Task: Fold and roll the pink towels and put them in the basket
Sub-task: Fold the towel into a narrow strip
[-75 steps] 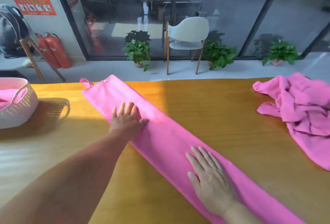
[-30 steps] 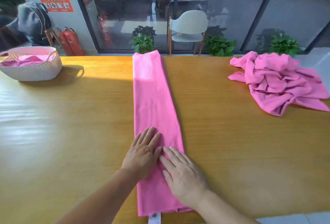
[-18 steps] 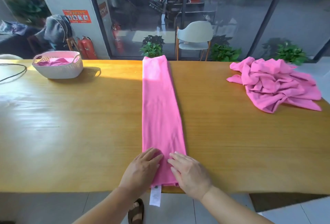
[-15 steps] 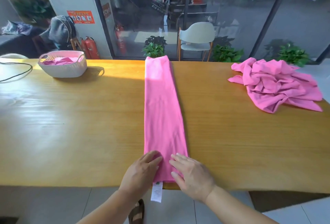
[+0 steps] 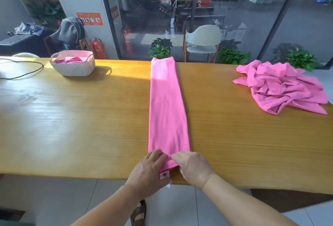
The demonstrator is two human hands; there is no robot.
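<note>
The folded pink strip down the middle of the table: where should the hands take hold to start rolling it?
Probably at the near short end of the folded strip, from the person's side. It lies flat and runs straight away across the table, so that end can roll away. The left hand and right hand already rest there.

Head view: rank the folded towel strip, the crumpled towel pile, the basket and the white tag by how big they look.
1. folded towel strip
2. crumpled towel pile, close in area to the strip, so their order is unsure
3. basket, farther away, so its true size is uncertain
4. white tag, partly hidden by the hands
</note>
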